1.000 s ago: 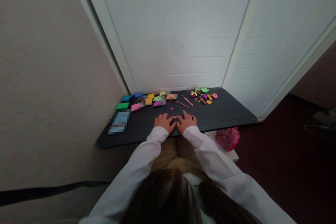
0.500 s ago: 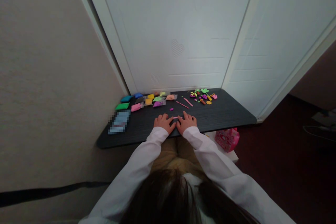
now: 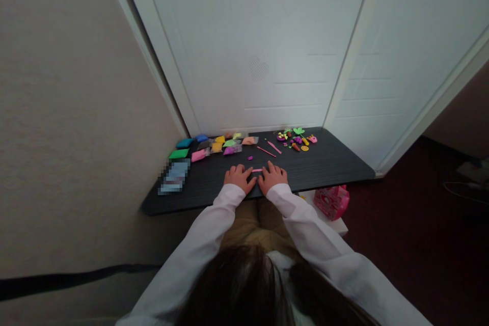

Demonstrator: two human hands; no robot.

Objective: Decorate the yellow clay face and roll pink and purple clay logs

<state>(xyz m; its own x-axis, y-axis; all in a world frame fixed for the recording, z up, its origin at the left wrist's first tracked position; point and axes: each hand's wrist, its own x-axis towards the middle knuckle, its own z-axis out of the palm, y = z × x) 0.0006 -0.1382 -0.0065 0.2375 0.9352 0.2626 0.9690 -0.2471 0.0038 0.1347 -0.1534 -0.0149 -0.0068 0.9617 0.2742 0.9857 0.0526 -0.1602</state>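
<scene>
A thin pink strip, perhaps a clay roll (image 3: 257, 170), lies on the dark tabletop (image 3: 206, 183) between my hands. My left hand (image 3: 239, 178) rests flat with fingers stretched at its left end. On the other end are the extended fingers of my right hand (image 3: 273, 178), palm down. My fingers cover both ends of the strip. Just beyond it sits a small purple clay piece (image 3: 250, 158). Farther back lie two slim pink modelling tools, a straight one (image 3: 266, 151) and a broader one (image 3: 274, 147).
Several bags of coloured clay, such as a pink bag (image 3: 199, 155), spread across the back left. Small shaped pieces, including an orange disc (image 3: 304, 148), cluster at the back right. A blurred flat packet (image 3: 174, 177) lies left. A pink bag-like case (image 3: 331, 202) stands below the right edge.
My right hand has shifted slightly to the right, and the gap between my fingertips shows a little more of the pink strip. Otherwise the tabletop things look unchanged.
</scene>
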